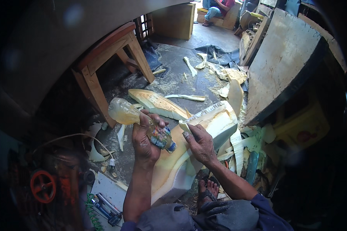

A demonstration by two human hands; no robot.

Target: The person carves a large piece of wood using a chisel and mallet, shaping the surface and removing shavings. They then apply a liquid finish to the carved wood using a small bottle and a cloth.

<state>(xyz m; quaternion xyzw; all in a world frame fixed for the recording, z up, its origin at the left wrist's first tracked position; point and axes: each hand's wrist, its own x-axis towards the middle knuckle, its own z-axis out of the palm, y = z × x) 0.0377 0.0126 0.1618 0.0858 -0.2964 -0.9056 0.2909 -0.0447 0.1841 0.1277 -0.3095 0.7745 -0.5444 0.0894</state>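
My left hand point(144, 140) is wrapped round a clear plastic bottle point(124, 110) with yellowish residue or liquid inside. The bottle tilts with its blue neck end point(171, 147) down to the right and its base up to the left. Between thumb and fingers, my right hand point(199, 143) pinches a small pale foam piece point(184, 126). Below both hands lies a large shaped foam block point(169, 173), cream and yellow with a whitish far end point(223, 115). The bottle's neck is just above the block's surface. Whether anything drips from it I cannot tell.
Cut foam strips point(187, 97) and a long curved foam offcut point(158, 104) litter the floor. A wooden stool point(108, 50) stands left, a large board point(283, 57) leans right. A plug on a cord point(112, 163) and a red wheel point(42, 186) are lower left. Another person point(216, 9) sits far back.
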